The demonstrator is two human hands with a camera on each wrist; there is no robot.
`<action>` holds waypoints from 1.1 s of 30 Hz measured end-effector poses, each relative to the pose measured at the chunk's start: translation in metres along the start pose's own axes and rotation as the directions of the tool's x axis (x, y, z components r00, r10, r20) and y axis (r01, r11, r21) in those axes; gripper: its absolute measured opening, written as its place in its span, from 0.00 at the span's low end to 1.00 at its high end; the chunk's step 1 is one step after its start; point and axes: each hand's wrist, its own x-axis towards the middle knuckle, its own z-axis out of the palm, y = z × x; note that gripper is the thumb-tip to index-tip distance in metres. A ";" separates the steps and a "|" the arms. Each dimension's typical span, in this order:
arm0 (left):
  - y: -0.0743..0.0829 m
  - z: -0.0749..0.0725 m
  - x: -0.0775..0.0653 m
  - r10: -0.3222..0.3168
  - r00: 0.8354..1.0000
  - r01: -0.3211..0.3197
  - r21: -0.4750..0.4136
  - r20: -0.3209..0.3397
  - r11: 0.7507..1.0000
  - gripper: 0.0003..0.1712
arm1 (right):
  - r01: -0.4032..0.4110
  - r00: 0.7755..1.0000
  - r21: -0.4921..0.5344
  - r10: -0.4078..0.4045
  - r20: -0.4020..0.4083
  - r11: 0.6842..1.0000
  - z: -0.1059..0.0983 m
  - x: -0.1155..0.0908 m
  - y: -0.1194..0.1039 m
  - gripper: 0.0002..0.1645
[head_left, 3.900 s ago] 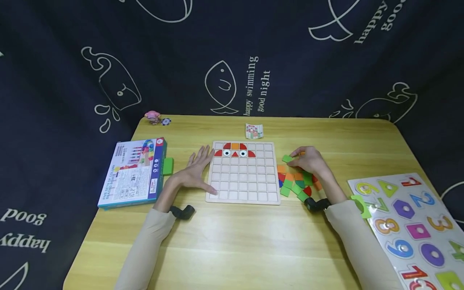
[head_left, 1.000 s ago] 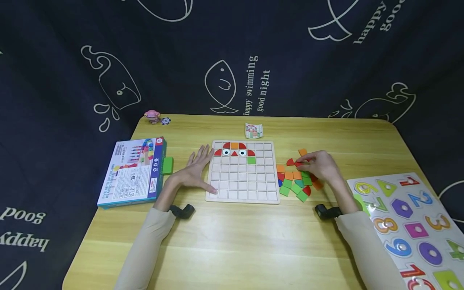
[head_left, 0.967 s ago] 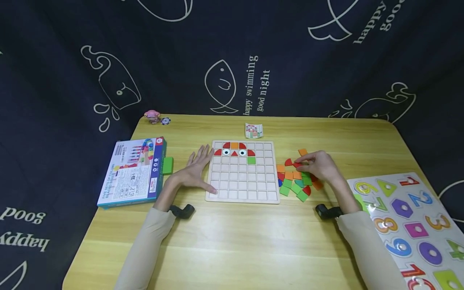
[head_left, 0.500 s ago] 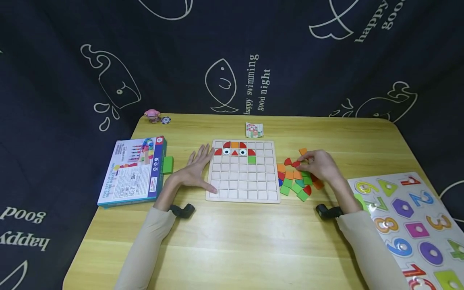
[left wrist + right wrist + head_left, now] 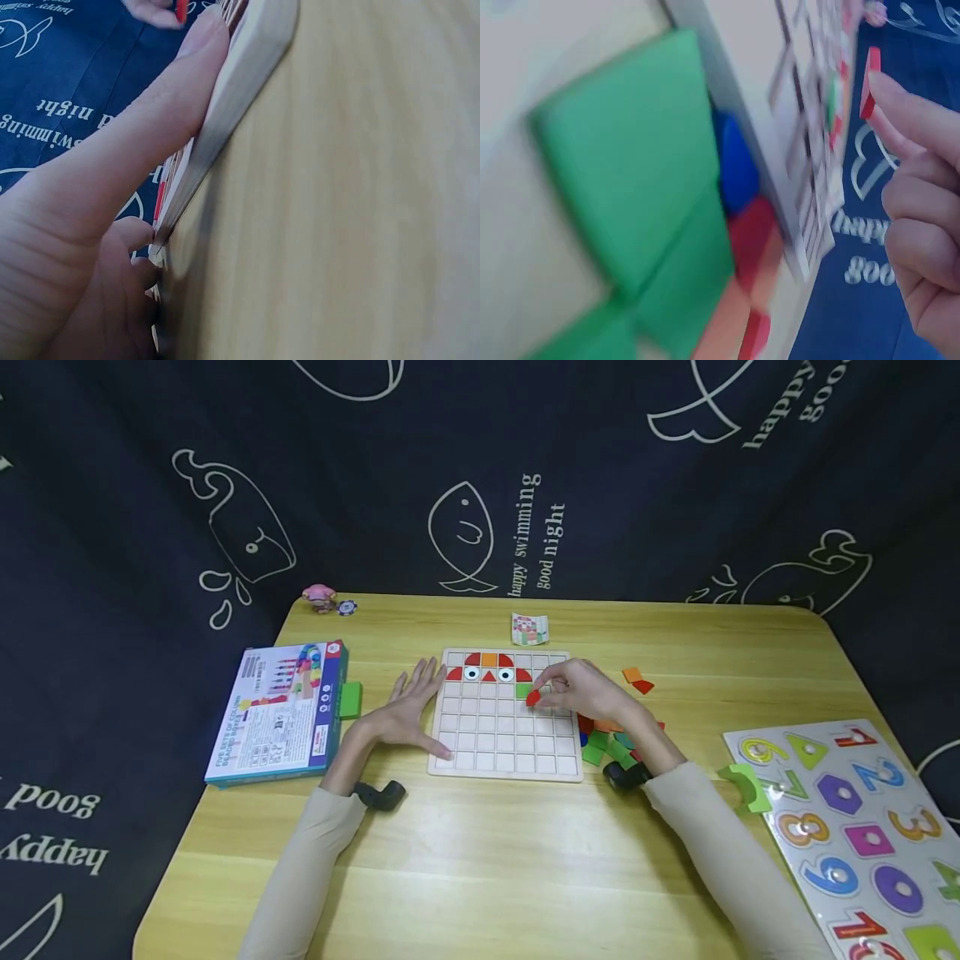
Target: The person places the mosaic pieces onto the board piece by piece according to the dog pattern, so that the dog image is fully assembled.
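Observation:
My left hand (image 5: 403, 717) lies spread at the left side of a white grid board (image 5: 491, 743), thumb and fingertips along its edge. The left wrist view shows the thumb (image 5: 142, 135) on the board's rim. Over the board's right part, my right hand (image 5: 591, 689) pinches a red tile (image 5: 533, 698) between thumb and forefinger. The right wrist view shows this red tile (image 5: 871, 82) raised on edge, the other fingers curled. On the board, red pieces, an orange square (image 5: 489, 660) and two eye tiles (image 5: 472, 673) fill upper cells. A green tile (image 5: 522, 691) sits just below them.
Loose tiles (image 5: 597, 752) lie right of the board, partly under my right forearm. An orange tile (image 5: 632, 674) and a red one sit farther back. A picture card (image 5: 530, 629) lies behind the board. A box (image 5: 277, 714) stands left, a number puzzle (image 5: 847, 793) right.
The green tile went from the pile onto the board. My right hand then took a red tile from the pile and moved left over the board. The left hand stayed put.

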 end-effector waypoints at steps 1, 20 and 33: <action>0.000 0.000 0.000 0.001 1.000 -0.001 -0.002 0.000 1.000 0.83 | 0.027 0.999 -0.005 -0.027 0.020 1.000 0.003 0.005 -0.002 0.13; 0.003 0.000 0.000 0.000 1.000 0.000 -0.007 0.003 1.000 0.84 | -0.281 0.945 0.038 0.284 -0.160 0.959 0.030 -0.001 -0.025 0.20; 0.000 -0.001 0.001 0.005 1.000 -0.005 -0.013 -0.006 1.000 0.84 | -0.247 0.953 0.029 0.249 -0.173 0.969 0.035 -0.001 -0.026 0.15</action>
